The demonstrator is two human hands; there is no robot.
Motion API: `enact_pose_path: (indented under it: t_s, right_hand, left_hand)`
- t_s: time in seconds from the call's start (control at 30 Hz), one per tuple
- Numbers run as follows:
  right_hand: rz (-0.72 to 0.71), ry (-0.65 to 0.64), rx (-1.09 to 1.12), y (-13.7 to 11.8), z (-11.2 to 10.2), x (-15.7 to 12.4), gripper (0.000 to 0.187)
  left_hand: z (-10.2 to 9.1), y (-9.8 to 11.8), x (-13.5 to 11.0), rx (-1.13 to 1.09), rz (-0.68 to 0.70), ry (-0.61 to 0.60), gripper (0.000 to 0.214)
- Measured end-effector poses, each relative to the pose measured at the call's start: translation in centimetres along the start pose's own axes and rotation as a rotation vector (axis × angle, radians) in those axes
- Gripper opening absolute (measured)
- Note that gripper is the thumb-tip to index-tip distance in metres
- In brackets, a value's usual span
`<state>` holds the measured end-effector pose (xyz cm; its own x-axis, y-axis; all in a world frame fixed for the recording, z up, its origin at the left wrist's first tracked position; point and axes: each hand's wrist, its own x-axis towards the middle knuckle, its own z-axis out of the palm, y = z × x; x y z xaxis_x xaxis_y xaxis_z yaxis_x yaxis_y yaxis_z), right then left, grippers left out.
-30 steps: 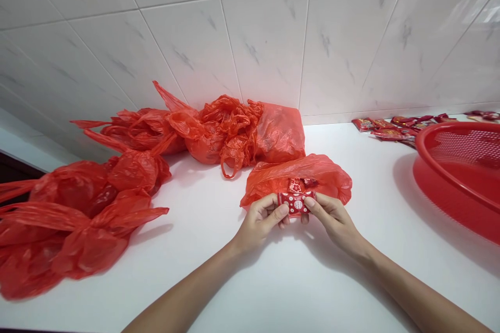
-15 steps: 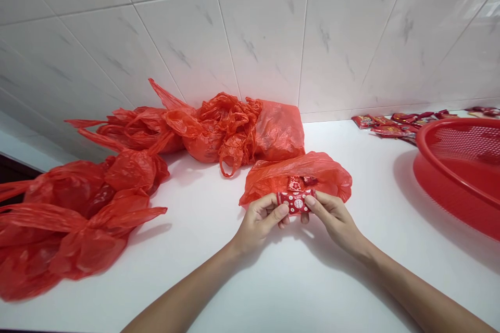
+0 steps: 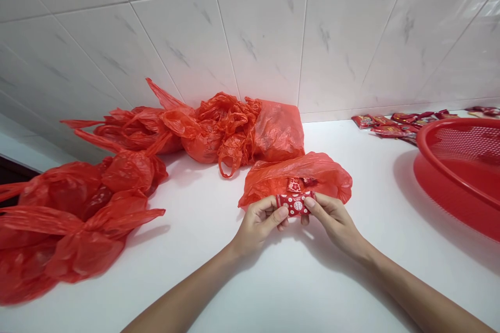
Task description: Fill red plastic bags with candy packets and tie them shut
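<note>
Packet point(image 3: 295, 205), small and red with pale round motifs, stays where it was a second ago: held level between two hands, just in front of an opened red plastic bag point(image 3: 332, 174). Left hand point(image 3: 253, 225) and right hand point(image 3: 339, 222) keep the same grip, each pinching one end, thumbs on the printed face and fingertips curled behind. The change lies mostly in the view, which has shifted slightly, so that the tied bags point(image 3: 91, 252) at the left now appear a little farther toward that edge; nothing on the white tabletop point(image 3: 219, 291) has visibly changed place.

The opened bag lies on its side, its mouth facing the hands. Inside show a red-and-white flowered wrapper point(image 3: 294, 184) and, beside it, a darker red piece, partly hidden. Behind it, against the tiled wall point(image 3: 265, 36), stands a row of red bags point(image 3: 280, 132), touching one another; darker shapes show through the thin plastic, too blurred to identify. The tied bags at the left also hold something dark. At the right, a red mesh basket point(image 3: 439, 165) is cut off by the frame, with a dark red patch inside that I cannot make out. Loose red packets point(image 3: 386, 129) lie behind it along the wall.
</note>
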<state>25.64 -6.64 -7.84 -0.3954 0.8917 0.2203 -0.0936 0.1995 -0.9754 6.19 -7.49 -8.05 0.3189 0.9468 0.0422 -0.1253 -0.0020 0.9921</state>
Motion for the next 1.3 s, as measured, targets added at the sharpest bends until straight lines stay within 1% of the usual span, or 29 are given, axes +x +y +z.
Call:
enact_pose_path:
  t_s: [0.23,0.43,0.63,0.7,0.77,0.87,0.93,1.03,1.13,1.23,1.3]
  right_hand:
    - [0.043,0.053,-0.054,0.4,-0.1,0.0,0.047]
    - [0.052,0.094,-0.040,0.6,-0.1,0.1,0.045]
    - [0.061,0.095,-0.031,0.6,0.0,0.3,0.046]
    - [0.052,0.081,-0.021,0.5,0.0,0.4,0.046]
    - [0.050,0.058,-0.005,0.4,0.0,0.3,0.043]
    - [0.068,-0.016,0.019,0.3,0.1,0.2,0.034]
    - [0.084,-0.042,0.022,0.3,0.3,0.1,0.031]
    - [0.101,-0.011,0.006,0.4,0.4,0.1,0.031]
    - [0.131,-0.011,0.012,0.4,0.3,0.0,0.030]
    - [0.185,-0.052,0.038,0.4,-0.1,0.0,0.028]
    - [0.237,-0.114,0.036,0.3,-0.2,0.0,0.026]
  left_hand:
    - [0.2,0.1,-0.2,0.024,0.002,0.000,0.031]
    - [0.3,0.3,-0.5,0.070,-0.002,-0.098,0.027]
    - [0.2,-0.8,-0.6,0.205,-0.010,-0.125,0.026]
    - [0.3,-1.0,-0.7,0.213,-0.020,-0.140,0.029]
    - [0.5,-1.0,-0.7,0.159,-0.034,-0.127,0.030]
    - [0.7,-0.7,-0.5,0.042,-0.068,-0.059,0.034]
    - [0.7,-0.6,-0.3,0.001,-0.085,-0.027,0.035]
    - [0.5,-0.7,-0.2,-0.003,-0.088,-0.029,0.036]
    - [0.3,-0.8,-0.2,0.028,-0.079,-0.051,0.034]
    - [0.2,-0.6,-0.4,0.017,-0.068,-0.050,0.032]
    - [0.2,-0.3,-0.4,0.025,-0.053,0.010,0.033]
